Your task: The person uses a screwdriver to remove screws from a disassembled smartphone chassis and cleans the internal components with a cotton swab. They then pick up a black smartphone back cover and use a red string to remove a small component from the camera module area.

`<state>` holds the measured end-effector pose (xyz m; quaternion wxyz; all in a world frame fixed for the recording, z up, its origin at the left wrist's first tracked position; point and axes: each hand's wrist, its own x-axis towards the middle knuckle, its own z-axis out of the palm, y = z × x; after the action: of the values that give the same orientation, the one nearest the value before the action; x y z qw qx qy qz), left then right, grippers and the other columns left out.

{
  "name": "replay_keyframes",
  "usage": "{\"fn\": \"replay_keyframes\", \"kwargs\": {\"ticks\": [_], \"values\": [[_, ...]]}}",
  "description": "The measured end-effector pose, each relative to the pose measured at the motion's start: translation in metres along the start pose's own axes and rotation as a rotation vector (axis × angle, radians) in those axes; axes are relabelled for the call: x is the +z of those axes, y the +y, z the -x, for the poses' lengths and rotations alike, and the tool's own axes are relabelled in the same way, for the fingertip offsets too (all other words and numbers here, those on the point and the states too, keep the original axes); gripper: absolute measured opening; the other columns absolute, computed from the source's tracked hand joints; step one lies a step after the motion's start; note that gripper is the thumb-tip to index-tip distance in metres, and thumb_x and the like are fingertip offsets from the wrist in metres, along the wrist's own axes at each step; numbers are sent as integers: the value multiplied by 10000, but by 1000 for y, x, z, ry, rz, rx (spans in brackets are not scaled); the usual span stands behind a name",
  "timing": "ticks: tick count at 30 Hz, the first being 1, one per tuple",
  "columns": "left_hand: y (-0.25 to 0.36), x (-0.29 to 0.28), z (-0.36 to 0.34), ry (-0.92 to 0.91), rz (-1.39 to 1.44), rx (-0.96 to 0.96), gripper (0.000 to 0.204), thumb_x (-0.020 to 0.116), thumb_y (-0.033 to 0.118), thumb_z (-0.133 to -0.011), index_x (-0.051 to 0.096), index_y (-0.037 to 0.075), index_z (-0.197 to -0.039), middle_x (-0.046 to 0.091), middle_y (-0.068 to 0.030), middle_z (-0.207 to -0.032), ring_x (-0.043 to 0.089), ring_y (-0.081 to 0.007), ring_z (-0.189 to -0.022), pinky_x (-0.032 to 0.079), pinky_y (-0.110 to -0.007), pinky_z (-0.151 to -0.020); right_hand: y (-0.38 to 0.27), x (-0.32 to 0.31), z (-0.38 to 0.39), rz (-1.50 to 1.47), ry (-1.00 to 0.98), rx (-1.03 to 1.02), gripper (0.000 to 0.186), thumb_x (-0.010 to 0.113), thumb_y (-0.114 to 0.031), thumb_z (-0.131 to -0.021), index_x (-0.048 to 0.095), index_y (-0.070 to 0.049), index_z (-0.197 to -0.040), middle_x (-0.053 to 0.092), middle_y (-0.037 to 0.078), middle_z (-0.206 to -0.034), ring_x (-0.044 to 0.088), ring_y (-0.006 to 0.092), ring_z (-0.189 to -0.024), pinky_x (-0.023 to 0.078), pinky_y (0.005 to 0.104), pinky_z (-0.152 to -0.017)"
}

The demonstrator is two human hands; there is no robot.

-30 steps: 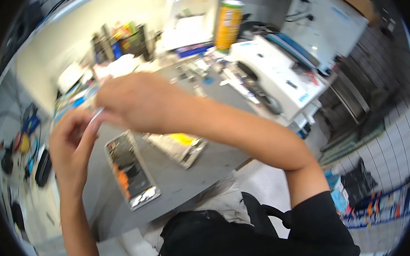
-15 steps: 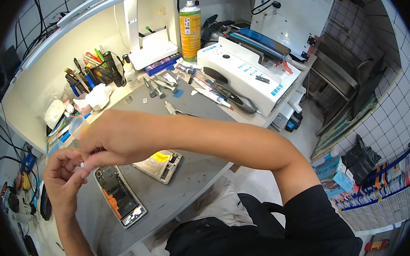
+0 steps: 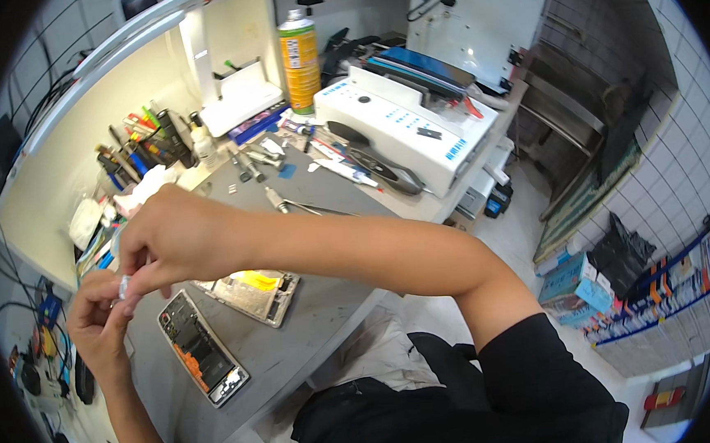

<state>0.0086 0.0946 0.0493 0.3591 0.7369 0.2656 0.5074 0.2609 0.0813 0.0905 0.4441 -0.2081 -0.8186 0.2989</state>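
At the left side of the bench my hands meet above the mat, fingertips pinched close together. Between them is a small whitish, partly see-through piece (image 3: 124, 286), too small to name. My left hand (image 3: 97, 322) is closed around its lower end, with the fingers curled. Reaching across from the right, my right hand (image 3: 179, 238) pinches it from above, and the back of that hand hides part of the fingers. Just below lies an opened phone (image 3: 202, 347) with its dark inside and an orange strip showing. Beside it, partly under my right forearm, rests a metal phone frame (image 3: 275, 309) with a yellow patch.
Screwdrivers (image 3: 251, 168), tweezers (image 3: 314, 206) and a black-handled tool (image 3: 384, 170) lie beyond my right forearm. A white machine (image 3: 402, 128) stands at the back right, near a yellow spray can (image 3: 300, 65). Pens fill a holder (image 3: 152, 145) at the back left.
The view has shifted, so the bench items sit further left in it. More of the whitish piece now shows between my fingertips. Both hands stay together.
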Motion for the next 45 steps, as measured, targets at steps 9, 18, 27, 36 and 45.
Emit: {"fn": "replay_keyframes", "kwargs": {"ticks": [9, 18, 27, 36, 45], "values": [[-13, -9, -8, 12, -63, 38, 231, 715, -85, -815, 594, -16, -999, 607, -51, -1074, 602, -100, -941, 495, -214, -817, -9, 7, 10, 579, -127, -75, 333, 606, -312, -935, 643, 19, -950, 682, 233, -830, 667, 418, -827, 521, 486, -748], [22, 72, -32, -81, -212, 86, 179, 677, -76, -855, 666, 6, -1014, 607, -37, -1053, 580, -88, -919, 475, -189, -668, -4, -28, 46, 738, 194, -57, 306, 706, -332, -854, 647, -67, -995, 671, 95, -822, 677, 307, -786, 523, 428, -657], [47, 74, -35, -129, -487, 129, 208, 644, -92, -817, 672, 38, -977, 632, -50, -1047, 612, -118, -923, 491, -215, -666, -15, -40, 48, 791, -73, -7, 227, 679, -271, -882, 641, -48, -865, 674, 136, -804, 671, 315, -800, 515, 431, -680], [55, 71, -29, -218, -472, 131, 217, 653, -88, -846, 659, 28, -1030, 636, -46, -1080, 633, -117, -951, 566, -243, -707, -13, -38, 48, 493, -67, -16, 124, 573, -85, -960, 647, -45, -1052, 678, 76, -824, 658, 188, -662, 498, 300, -619], [52, 66, -13, -114, -502, 211, 324, 792, 54, -801, 655, 107, -1089, 682, 19, -971, 643, -63, -866, 451, -185, -563, -25, -28, 30, 150, -1, 384, 109, 636, -90, -951, 689, -29, -1024, 704, 5, -803, 686, 62, -734, 452, 193, -522]]}}
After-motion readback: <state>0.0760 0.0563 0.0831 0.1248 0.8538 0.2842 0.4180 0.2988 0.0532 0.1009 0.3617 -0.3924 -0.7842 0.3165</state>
